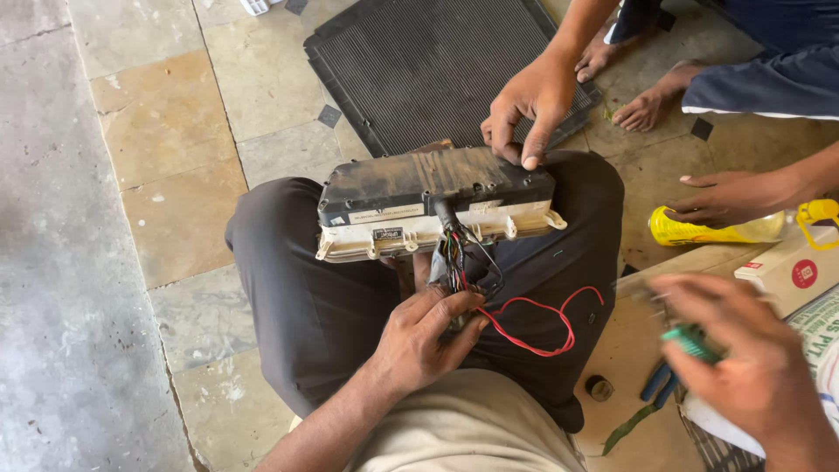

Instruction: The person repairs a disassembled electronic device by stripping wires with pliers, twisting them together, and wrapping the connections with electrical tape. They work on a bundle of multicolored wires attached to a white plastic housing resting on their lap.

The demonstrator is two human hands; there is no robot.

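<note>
The black radiator core (419, 70) lies flat on the stone floor (105, 262), well beyond the grip, with a co-worker's bare feet (642, 109) at its far corner. Nearer, the instrument cluster housing (437, 205) rests across the seated person's lap, its dusty black back upward and its cream rim toward the person, just above the grip. A co-worker's hand (524, 105) presses fingertips on the housing's far top edge and steadies it; a second co-worker hand (734, 197) rests on a yellow bottle (699, 229) well to the right.

The person's left hand (424, 336) closes around the wire bundle (454, 262) that drops from the housing's connector, thumb and fingers pinching the strands directly below the plug. A loose red wire (542, 328) loops out to the right of the grip. The right hand (743, 358), blurred, is wrapped around a green-handled tool (690, 343), well to the right of the bundle; blue-handled pliers (655, 385) lie on the floor beneath it.

To work the bundle well, the pinch should, by this view, stay close under the connector so the strands fan out singly, the housing should stay braced by the steadying hand, and the red loop should be kept clear of the tool tip
</note>
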